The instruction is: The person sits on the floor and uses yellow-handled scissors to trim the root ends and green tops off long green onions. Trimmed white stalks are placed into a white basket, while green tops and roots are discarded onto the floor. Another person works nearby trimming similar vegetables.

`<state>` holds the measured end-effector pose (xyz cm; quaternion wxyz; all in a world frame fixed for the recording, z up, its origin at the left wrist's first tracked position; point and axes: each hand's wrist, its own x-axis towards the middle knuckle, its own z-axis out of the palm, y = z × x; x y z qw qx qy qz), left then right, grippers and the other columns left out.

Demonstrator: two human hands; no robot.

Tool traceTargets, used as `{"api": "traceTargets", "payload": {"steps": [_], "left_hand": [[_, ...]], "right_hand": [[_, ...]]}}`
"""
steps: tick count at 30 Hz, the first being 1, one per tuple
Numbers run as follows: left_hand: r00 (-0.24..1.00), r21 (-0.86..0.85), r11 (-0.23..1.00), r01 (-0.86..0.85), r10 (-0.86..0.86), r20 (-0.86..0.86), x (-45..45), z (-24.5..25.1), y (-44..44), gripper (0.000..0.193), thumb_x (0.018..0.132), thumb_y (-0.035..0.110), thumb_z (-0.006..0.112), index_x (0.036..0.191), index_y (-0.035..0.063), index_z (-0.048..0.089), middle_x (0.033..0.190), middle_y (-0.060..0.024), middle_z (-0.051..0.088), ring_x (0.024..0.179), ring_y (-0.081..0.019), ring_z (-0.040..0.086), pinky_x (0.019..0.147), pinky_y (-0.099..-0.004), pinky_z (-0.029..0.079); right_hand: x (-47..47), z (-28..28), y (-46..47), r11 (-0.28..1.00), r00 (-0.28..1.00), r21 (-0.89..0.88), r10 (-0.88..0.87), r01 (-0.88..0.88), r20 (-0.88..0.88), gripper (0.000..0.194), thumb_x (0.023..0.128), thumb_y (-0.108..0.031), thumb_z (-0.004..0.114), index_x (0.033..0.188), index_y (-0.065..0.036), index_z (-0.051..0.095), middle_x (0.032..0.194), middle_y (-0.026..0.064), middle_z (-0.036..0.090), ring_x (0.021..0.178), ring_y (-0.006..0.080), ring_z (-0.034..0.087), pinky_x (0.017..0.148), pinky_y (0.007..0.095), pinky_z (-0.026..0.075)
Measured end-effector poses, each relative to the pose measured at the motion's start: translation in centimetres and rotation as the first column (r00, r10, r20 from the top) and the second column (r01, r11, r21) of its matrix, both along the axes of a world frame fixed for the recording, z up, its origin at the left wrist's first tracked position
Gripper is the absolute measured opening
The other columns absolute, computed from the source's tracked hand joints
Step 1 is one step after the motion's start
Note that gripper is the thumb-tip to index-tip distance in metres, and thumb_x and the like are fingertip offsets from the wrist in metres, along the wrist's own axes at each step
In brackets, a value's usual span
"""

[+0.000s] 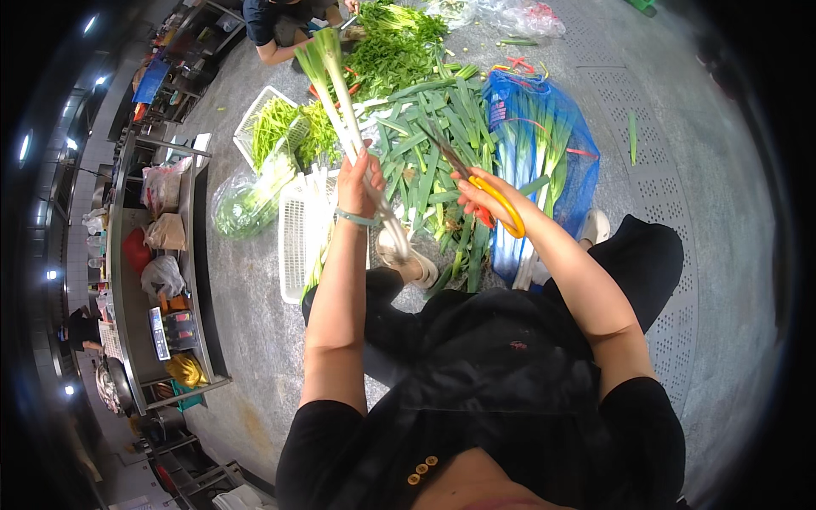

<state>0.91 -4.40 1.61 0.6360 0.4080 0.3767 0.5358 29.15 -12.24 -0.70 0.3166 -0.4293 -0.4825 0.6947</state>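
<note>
My left hand (pixel 362 182) is closed around two trimmed leek stalks (pixel 347 108), their cut green ends pointing away from me. In my right hand (pixel 488 197) is a pair of scissors with yellow and orange handles (pixel 503 207), the blades angled toward the far left. Beneath both hands spreads a heap of cut green leek leaves (pixel 440 153). A blue mesh bag (pixel 583 153) of long leeks (pixel 542 137) lies right of the heap. Left of it, more white stalks (pixel 317 197) rest in a white plastic basket (pixel 292 245), partly hidden by my left forearm.
Another person (pixel 280 32) crouches at the far side by leafy greens (pixel 395 57). A second white basket (pixel 245 124) holds green stems, with a clear bag of vegetables (pixel 245 201) nearby. Steel shelving (pixel 131 255) stands left; perforated drain covers (pixel 663 210) run along the right.
</note>
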Motion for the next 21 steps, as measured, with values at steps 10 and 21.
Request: {"api": "traceTargets", "payload": {"steps": [10,21], "left_hand": [[0.862,0.090,0.898,-0.431,0.380,0.336,2.0,1.6,2.4,0.018,0.099,0.025,0.058,0.111,0.0136,0.050,0.091,-0.0005,0.053,0.074,-0.0158,0.052,0.084,-0.0434,0.050],[0.646,0.021,0.716,-0.697,0.616,0.451,5.3,1.2,-1.1,0.016,0.103,0.028,0.053,0.102,0.0163,0.042,0.086,0.0006,0.050,0.074,-0.0142,0.048,0.083,-0.0414,0.049]], "right_hand": [[-0.2,-2.9,-5.0,0.988,0.993,-0.102,-0.110,0.114,0.042,0.072,0.094,-0.065,0.049,0.132,-0.004,0.042,0.099,0.0127,0.059,0.068,0.0119,0.055,0.051,0.0242,0.047],[-7.6,-2.5,-3.1,0.846,0.918,-0.498,-0.334,0.192,-0.213,0.074,0.094,-0.070,0.042,0.136,-0.009,0.044,0.102,0.0131,0.059,0.082,0.0208,0.061,0.074,0.0360,0.052]]}}
